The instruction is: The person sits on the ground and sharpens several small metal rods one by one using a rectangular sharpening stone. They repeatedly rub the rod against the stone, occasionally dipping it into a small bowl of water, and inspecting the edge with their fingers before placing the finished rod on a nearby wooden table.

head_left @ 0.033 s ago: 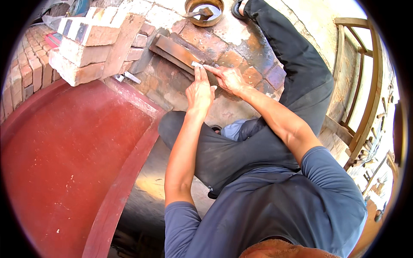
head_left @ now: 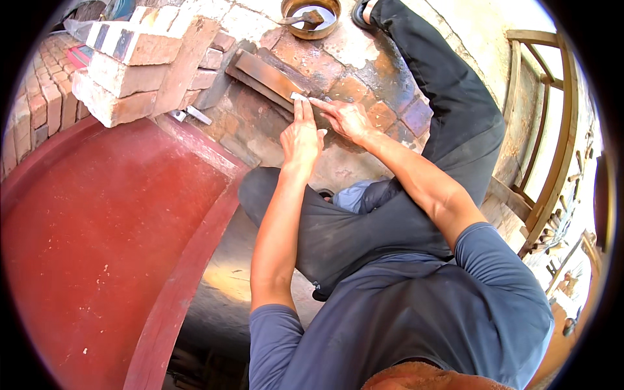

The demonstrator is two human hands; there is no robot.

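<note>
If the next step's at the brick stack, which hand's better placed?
Left, likely: the left hand is nearer the brick stack; the right hand would have to reach past it. Both have fingertips at the small pale piece.

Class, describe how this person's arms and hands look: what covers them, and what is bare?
The left hand and right hand are gloveless, with no watch or bracelet visible. The left forearm and right forearm are uncovered. The short, slate-blue fabric left sleeve and matching right sleeve end above the elbows.

Brown block (head_left: 268, 75), red panel (head_left: 117, 227), black trousers (head_left: 465, 130)
</note>
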